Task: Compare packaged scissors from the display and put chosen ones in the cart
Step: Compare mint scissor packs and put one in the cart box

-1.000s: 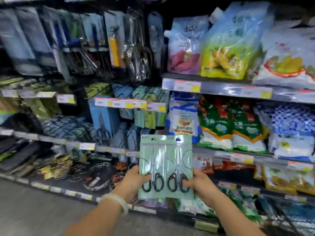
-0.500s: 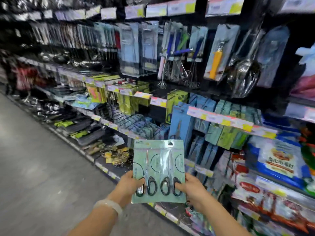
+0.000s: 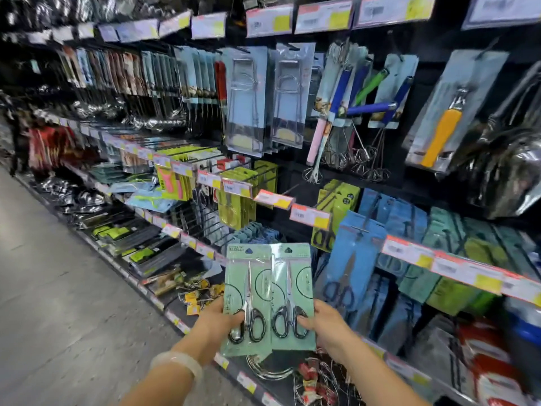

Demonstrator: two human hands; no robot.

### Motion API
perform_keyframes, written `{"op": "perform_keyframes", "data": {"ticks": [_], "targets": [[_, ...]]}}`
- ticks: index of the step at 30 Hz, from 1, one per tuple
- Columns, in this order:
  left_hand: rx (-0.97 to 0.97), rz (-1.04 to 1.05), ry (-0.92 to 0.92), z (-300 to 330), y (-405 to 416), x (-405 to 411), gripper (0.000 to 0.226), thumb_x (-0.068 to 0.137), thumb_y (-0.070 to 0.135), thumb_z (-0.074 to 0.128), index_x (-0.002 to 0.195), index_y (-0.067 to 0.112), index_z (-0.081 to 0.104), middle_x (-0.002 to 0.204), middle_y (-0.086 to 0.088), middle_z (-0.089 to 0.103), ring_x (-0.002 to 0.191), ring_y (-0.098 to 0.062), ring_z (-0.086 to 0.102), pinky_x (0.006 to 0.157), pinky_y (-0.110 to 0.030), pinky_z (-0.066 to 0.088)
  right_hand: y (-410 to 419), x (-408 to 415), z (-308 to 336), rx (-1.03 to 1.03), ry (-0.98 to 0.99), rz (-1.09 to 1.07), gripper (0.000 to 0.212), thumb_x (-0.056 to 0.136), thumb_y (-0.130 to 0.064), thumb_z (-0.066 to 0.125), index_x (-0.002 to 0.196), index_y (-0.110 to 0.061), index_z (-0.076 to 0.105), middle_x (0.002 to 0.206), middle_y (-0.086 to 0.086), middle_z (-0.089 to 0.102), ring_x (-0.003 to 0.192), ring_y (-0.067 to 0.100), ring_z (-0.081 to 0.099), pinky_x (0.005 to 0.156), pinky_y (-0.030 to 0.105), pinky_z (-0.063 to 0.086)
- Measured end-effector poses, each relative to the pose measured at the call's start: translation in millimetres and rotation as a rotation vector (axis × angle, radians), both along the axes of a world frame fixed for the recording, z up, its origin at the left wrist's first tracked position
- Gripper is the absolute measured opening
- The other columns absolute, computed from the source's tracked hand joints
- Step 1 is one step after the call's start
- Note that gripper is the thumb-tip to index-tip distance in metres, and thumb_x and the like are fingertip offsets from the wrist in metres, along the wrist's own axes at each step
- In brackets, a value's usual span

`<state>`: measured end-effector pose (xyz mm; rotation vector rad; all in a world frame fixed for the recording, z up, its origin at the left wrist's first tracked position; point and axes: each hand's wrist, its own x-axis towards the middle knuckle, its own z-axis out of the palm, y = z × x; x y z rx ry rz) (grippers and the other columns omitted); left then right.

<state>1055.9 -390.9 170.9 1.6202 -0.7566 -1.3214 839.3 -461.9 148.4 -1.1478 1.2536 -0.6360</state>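
Note:
Two pale green scissors packs are held up side by side in front of the shelves, each showing steel blades and black handles. My left hand (image 3: pixel 218 323) grips the left pack (image 3: pixel 247 300) at its lower left edge, thumb over the handles. My right hand (image 3: pixel 325 326) grips the right pack (image 3: pixel 292 297) at its lower right edge. More packaged scissors hang behind them: blue packs (image 3: pixel 351 259), yellow-green packs (image 3: pixel 237 200) and teal packs (image 3: pixel 448 238). No cart is in view.
The display shelving (image 3: pixel 409 250) runs from far left to near right, with price tags along its rails. Whisks (image 3: pixel 345 136), tongs packs (image 3: pixel 248 98) and ladles hang above. Grey aisle floor (image 3: pixel 52 288) lies to the left. A person stands far down the aisle (image 3: pixel 17 136).
The view has swung left, from the food bags to the kitchen tools and the aisle. Both hands still hold the two packs, which stay side by side in front of me.

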Motion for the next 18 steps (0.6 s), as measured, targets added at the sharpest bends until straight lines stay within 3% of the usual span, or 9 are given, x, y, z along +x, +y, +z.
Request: {"op": "perform_keyframes", "data": {"ticks": [6, 10, 14, 16, 18], "targets": [[0.041, -0.046, -0.008, -15.9, -52.3, 41.7, 0.041, 0.077, 0.019, 0.070, 0.116, 0.017, 0.058, 0.116, -0.006, 0.067, 0.109, -0.030, 0.061, 0.100, -0.052, 0.045, -43.9, 36.2, -5.0, 0.031, 0.028, -0.053, 0.029, 0.086, 0.001, 0.059, 0.110, -0.015, 0.059, 0.111, 0.006, 0.066, 0.104, 0.025, 0.062, 0.095, 0.047, 0.050], [0.046, -0.070, 0.039, -18.6, -83.9, 68.5, 0.023, 0.084, 0.006, 0.064, 0.104, 0.018, 0.066, 0.101, -0.007, 0.073, 0.098, -0.033, 0.066, 0.091, -0.053, 0.051, -68.8, 60.8, -7.5, 0.018, 0.050, -0.110, 0.031, 0.085, 0.003, 0.059, 0.111, -0.014, 0.058, 0.109, 0.007, 0.067, 0.101, 0.026, 0.064, 0.093, 0.047, 0.052], [0.063, -0.173, 0.099, -20.4, -121.0, 100.3, 0.020, 0.090, -0.002, 0.056, 0.099, 0.013, 0.065, 0.094, -0.012, 0.074, 0.092, -0.035, 0.068, 0.086, -0.054, 0.053, -87.7, 95.0, -16.2, 0.029, 0.074, -0.217, 0.034, 0.085, -0.001, 0.061, 0.117, -0.011, 0.056, 0.118, 0.009, 0.064, 0.108, 0.028, 0.060, 0.099, 0.048, 0.047], [0.068, -0.250, 0.048, -20.1, -139.6, 118.3, 0.019, 0.090, 0.000, 0.057, 0.101, 0.013, 0.065, 0.095, -0.010, 0.074, 0.092, -0.032, 0.068, 0.087, -0.050, 0.054, -92.2, 111.4, -20.0, 0.066, 0.075, -0.276, 0.044, 0.084, -0.002, 0.061, 0.127, -0.007, 0.051, 0.128, 0.008, 0.057, 0.118, 0.028, 0.054, 0.104, 0.042, 0.043], [0.042, -0.306, -0.021, -16.5, -160.4, 136.0, 0.020, 0.089, 0.005, 0.060, 0.106, 0.014, 0.065, 0.100, -0.007, 0.073, 0.096, -0.028, 0.067, 0.088, -0.045, 0.054, -95.4, 125.3, -19.8, 0.076, 0.078, -0.317, 0.036, 0.086, 0.002, 0.057, 0.120, -0.004, 0.053, 0.122, 0.007, 0.060, 0.113, 0.026, 0.056, 0.096, 0.032, 0.043]]}}
